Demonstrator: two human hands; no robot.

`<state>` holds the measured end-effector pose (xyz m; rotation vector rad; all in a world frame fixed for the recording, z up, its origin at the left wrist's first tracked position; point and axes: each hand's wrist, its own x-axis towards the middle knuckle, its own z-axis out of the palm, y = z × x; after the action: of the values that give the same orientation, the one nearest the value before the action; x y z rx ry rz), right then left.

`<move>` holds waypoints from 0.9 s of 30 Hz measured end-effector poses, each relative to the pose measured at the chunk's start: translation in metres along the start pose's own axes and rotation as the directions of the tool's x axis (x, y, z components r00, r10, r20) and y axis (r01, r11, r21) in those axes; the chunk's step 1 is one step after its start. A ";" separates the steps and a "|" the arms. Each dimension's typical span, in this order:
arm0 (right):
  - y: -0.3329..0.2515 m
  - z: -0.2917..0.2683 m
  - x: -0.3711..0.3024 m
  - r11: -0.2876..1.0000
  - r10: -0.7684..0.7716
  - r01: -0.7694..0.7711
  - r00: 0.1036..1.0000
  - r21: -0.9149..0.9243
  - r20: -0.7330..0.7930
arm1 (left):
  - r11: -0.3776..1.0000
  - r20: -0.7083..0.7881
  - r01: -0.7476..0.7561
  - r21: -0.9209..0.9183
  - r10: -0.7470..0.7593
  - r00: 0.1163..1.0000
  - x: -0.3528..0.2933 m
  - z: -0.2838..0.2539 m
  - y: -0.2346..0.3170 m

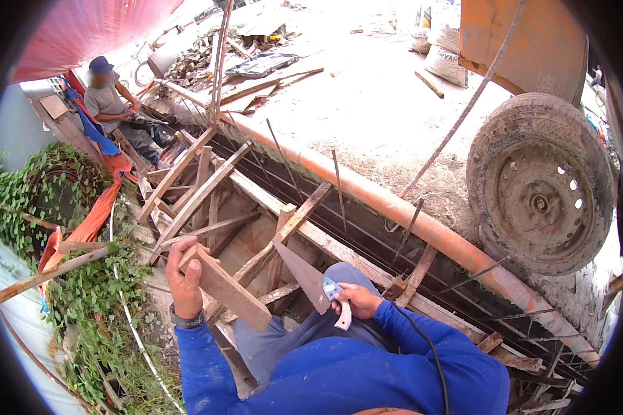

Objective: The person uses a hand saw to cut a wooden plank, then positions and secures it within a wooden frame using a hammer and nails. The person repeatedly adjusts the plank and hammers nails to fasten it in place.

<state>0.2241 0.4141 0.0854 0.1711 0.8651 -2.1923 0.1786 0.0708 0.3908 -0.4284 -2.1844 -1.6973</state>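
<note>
Left hand [185, 277] raised over the trench, grip clenched around the upper end of a short wooden plank [226, 289]; plank slanting down toward the right, lower end just above the blue-sleeved knee. Right hand [358, 300] closed on the pale handle of a handsaw [304, 280], blade pointing up and left, teeth along the lower edge, tip near the plank but not clearly touching it.

Below both hands, a long formwork trench [256, 228] braced with crossed timber struts and holding rusty steel rebar [367, 235] running lengthwise. Orange pipe [394, 207] lying along the trench's far edge. Beyond it, rough concrete ground, with an orange mixer body [519, 41] and its muddy tyre [540, 183] at right. Two filled sacks [443, 48] standing near the mixer, contents not visible. Dark flat tray [259, 64] farther back on the ground, contents too small to tell.

At left, green creeper [83, 290] over the bank. Another person [111, 104] in a cap sitting at the trench's far end, hands on something not clear.
</note>
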 end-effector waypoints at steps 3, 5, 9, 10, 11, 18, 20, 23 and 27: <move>0.000 -0.001 0.002 1.000 0.008 -0.007 1.000 -0.004 0.006 | 0.999 -0.110 -0.034 -0.040 0.030 0.994 0.003 -0.007 0.011; 0.002 -0.001 0.004 1.000 0.008 -0.008 1.000 -0.021 0.001 | 0.996 -0.160 -0.080 -0.046 0.072 0.985 0.005 -0.015 0.019; 0.001 0.004 0.004 0.999 0.007 -0.008 1.000 -0.052 -0.005 | 0.973 -0.362 -0.228 -0.045 0.197 0.911 0.012 -0.025 0.028; 0.002 0.004 0.006 0.999 0.009 -0.009 1.000 -0.054 0.001 | 0.962 -0.437 -0.272 -0.029 0.232 0.869 0.015 -0.026 0.036; 0.002 0.003 0.006 0.998 0.010 -0.010 1.000 -0.055 0.002 | 0.950 -0.508 -0.312 -0.014 0.262 0.820 0.018 -0.025 0.042; -0.004 0.015 -0.007 1.000 -0.005 0.003 0.999 -0.030 -0.042 | 0.646 -0.661 -0.664 0.376 0.690 0.296 0.075 -0.036 0.106; -0.002 0.014 -0.008 0.999 -0.023 0.022 0.999 -0.028 -0.048 | 0.507 -0.700 -0.783 0.361 0.702 0.131 0.103 -0.025 0.127; 0.000 0.017 -0.003 0.999 -0.029 0.027 0.999 -0.047 -0.040 | 0.367 -0.499 -0.582 0.726 0.863 -0.078 0.145 0.004 0.128; 0.005 0.013 -0.008 0.997 -0.044 0.040 0.997 -0.062 -0.063 | 0.671 0.140 -0.586 0.455 0.596 0.791 0.152 0.143 0.042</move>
<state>0.2349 0.4086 0.0953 0.1963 0.9781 -2.2069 0.0488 0.2236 0.4615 -0.8585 -2.0267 -0.7712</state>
